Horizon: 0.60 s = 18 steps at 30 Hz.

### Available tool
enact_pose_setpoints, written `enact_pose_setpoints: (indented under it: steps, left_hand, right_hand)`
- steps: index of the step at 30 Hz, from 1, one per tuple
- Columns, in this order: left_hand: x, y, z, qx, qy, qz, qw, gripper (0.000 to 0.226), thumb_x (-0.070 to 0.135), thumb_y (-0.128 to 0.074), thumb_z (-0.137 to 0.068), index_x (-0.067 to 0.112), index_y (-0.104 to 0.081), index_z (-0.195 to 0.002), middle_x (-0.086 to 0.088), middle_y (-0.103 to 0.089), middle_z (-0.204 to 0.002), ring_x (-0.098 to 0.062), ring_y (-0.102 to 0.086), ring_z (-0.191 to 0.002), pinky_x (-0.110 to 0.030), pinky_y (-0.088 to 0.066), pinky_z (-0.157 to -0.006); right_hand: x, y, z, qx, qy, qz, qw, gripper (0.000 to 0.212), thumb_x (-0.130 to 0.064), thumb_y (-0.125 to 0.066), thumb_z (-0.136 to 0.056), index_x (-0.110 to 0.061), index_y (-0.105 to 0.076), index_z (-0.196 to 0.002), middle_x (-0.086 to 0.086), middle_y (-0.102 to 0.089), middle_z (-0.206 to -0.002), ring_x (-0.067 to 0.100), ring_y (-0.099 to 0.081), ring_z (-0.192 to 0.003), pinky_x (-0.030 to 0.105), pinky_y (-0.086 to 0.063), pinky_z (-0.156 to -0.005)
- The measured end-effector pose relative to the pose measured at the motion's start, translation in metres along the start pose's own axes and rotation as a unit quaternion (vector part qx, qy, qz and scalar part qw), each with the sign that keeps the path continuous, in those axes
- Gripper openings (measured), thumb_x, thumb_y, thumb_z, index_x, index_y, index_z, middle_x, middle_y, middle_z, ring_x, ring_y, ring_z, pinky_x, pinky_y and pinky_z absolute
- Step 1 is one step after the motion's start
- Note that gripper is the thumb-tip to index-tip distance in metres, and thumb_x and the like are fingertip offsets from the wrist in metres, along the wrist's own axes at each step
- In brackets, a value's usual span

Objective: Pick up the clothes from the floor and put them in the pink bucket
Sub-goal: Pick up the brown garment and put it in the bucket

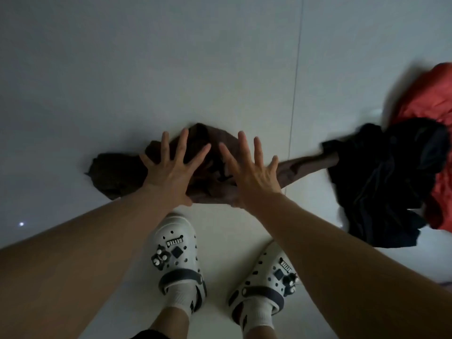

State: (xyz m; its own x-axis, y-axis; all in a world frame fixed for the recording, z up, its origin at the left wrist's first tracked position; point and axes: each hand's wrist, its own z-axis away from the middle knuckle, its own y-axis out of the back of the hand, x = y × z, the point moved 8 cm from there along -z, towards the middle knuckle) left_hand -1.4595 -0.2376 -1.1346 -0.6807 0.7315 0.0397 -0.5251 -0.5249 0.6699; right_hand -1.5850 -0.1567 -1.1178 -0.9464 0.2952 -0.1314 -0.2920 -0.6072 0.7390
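Pale floor (220, 69); splayed hands (210, 167) hide brown garment (117, 172) middle.

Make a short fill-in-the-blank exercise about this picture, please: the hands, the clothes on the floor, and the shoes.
1. Both hands, left hand and right hand, reach with fingers spread over the ____ cloth.
2. The black cloth lies partly on top of a ____ cloth.
3. The person wears white ____ over white socks.
4. The pink bucket is ____ in this view.

Missing words: brown; red; clogs; not visible
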Motion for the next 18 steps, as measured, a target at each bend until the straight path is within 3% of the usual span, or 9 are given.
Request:
enact_pose_setpoints:
  steps: [4, 7, 9, 11, 14, 18]
  left_hand:
    - [0.005, -0.04, -0.039, -0.014, -0.009, 0.022, 1.0, 0.132, 0.055, -0.082, -0.057, 0.049, 0.019, -0.141, -0.008, 0.04, -0.149, -0.049, 0.022, -0.138, -0.082, -0.021, -0.095]
    - [0.005, -0.056, -0.046, -0.001, -0.014, 0.013, 1.0, 0.107, 0.042, -0.077, -0.07, 0.049, -0.001, -0.146, -0.008, 0.025, -0.156, -0.049, 0.014, -0.14, -0.077, -0.028, -0.095]
    - [0.01, -0.049, -0.039, 0.05, -0.045, 0.045, 0.997, 0.065, 0.018, -0.058, -0.085, 0.036, -0.034, -0.143, -0.014, -0.008, -0.159, -0.052, -0.021, -0.134, -0.068, -0.042, -0.092]
    - [0.016, -0.037, -0.03, 0.071, -0.082, 0.079, 0.991, 0.046, 0.005, -0.053, -0.082, 0.02, -0.059, -0.125, -0.019, -0.044, -0.141, -0.049, -0.053, -0.106, -0.056, -0.051, -0.081]
    - [0.026, -0.01, -0.016, 0.039, -0.106, 0.097, 0.989, 0.043, 0.004, -0.065, -0.073, 0.017, -0.064, -0.115, -0.014, -0.059, -0.114, -0.042, -0.06, -0.092, -0.049, -0.053, -0.075]
    - [0.057, 0.064, 0.012, 0.071, -0.143, 0.096, 0.983, 0.037, 0.007, -0.059, -0.078, 0.018, -0.065, -0.113, -0.013, -0.061, -0.107, -0.039, -0.058, -0.088, -0.045, -0.052, -0.073]
  right_hand:
    - [0.0, -0.045, -0.039, -0.016, 0.023, -0.009, 1.0, 0.125, -0.044, -0.081, -0.067, -0.041, 0.016, -0.146, 0.005, 0.027, -0.156, 0.044, 0.012, -0.143, 0.068, -0.03, -0.102]
    - [-0.005, -0.061, -0.044, -0.002, 0.025, -0.026, 0.999, 0.096, -0.022, -0.074, -0.077, -0.033, -0.012, -0.149, 0.006, 0.002, -0.159, 0.042, -0.012, -0.139, 0.053, -0.048, -0.088]
    - [-0.01, -0.059, -0.036, 0.024, 0.032, -0.058, 0.998, 0.061, -0.008, -0.063, -0.083, -0.02, -0.038, -0.138, 0.011, -0.028, -0.147, 0.039, -0.037, -0.121, 0.043, -0.047, -0.07]
    - [-0.011, -0.05, -0.024, 0.043, 0.015, -0.118, 0.992, 0.042, -0.001, -0.055, -0.085, -0.01, -0.05, -0.125, 0.015, -0.047, -0.127, 0.038, -0.048, -0.104, 0.04, -0.041, -0.062]
    - [-0.007, -0.029, 0.004, 0.064, -0.024, -0.179, 0.982, 0.043, 0.003, -0.065, -0.075, -0.007, -0.056, -0.115, 0.017, -0.056, -0.111, 0.038, -0.053, -0.094, 0.037, -0.039, -0.057]
    - [0.015, 0.015, 0.051, 0.095, -0.07, -0.207, 0.971, 0.046, 0.004, -0.074, -0.063, -0.01, -0.058, -0.104, 0.012, -0.058, -0.1, 0.034, -0.054, -0.082, 0.031, -0.035, -0.048]
